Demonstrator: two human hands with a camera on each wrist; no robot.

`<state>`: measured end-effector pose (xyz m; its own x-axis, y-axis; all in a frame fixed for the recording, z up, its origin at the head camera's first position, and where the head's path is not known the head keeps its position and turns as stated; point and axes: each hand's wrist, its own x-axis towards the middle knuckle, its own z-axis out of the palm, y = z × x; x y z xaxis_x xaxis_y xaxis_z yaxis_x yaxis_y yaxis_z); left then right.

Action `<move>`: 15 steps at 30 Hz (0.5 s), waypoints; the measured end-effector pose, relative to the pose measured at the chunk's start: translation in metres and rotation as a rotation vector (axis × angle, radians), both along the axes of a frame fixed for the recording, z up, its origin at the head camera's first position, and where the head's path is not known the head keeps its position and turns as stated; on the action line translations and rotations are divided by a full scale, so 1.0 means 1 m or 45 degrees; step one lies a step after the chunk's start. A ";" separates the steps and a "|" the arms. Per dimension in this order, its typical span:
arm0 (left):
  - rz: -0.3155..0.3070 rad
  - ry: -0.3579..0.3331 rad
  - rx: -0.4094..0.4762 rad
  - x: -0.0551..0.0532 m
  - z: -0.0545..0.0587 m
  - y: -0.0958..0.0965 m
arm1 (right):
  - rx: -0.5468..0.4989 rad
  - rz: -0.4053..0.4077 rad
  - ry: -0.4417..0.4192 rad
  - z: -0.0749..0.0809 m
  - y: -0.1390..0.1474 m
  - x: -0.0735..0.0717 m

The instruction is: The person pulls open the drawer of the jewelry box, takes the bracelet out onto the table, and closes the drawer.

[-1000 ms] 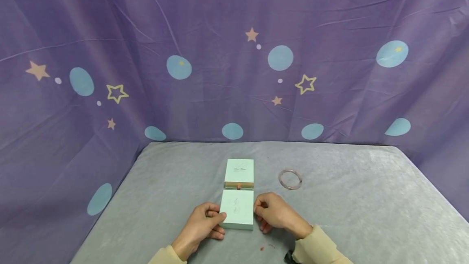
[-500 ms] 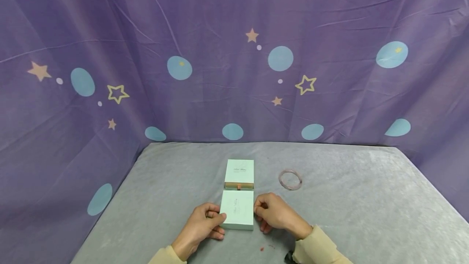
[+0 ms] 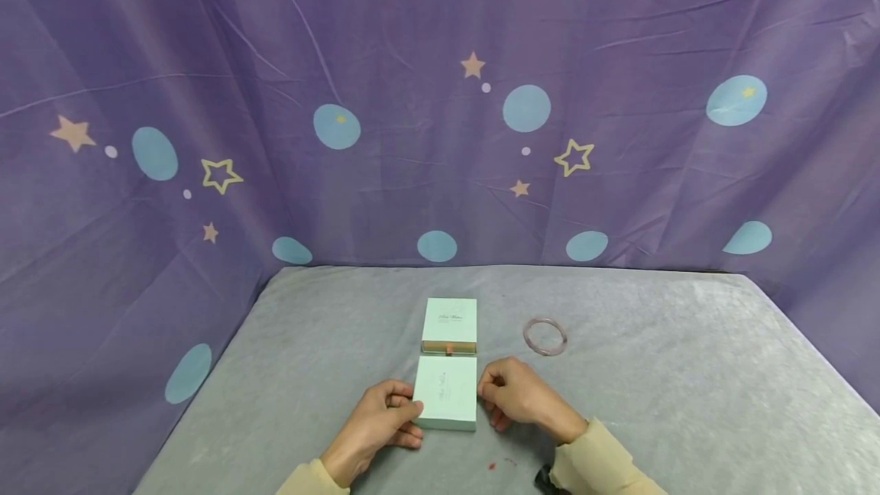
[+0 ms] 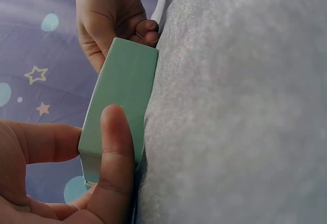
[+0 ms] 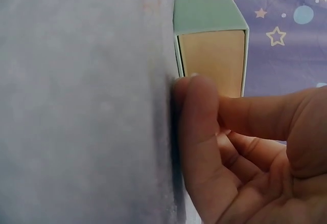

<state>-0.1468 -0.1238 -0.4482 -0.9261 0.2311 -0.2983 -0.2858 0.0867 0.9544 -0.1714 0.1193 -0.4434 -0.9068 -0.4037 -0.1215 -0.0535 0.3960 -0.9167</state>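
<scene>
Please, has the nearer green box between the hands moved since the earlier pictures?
No. In the head view, the nearer green box shows no clear shift, judged against the far edge of the grey table.

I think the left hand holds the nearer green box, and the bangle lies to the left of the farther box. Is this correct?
Not left: in the head view, the bangle lies right of the farther box. The left hand does hold the nearer green box.
</scene>
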 end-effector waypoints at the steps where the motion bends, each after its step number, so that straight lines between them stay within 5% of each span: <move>1: -0.002 -0.001 0.001 0.000 0.000 0.000 | 0.001 -0.003 0.000 0.000 0.000 0.000; 15: -0.011 -0.007 0.004 0.001 0.003 0.000 | -0.002 -0.013 0.002 0.001 0.000 0.000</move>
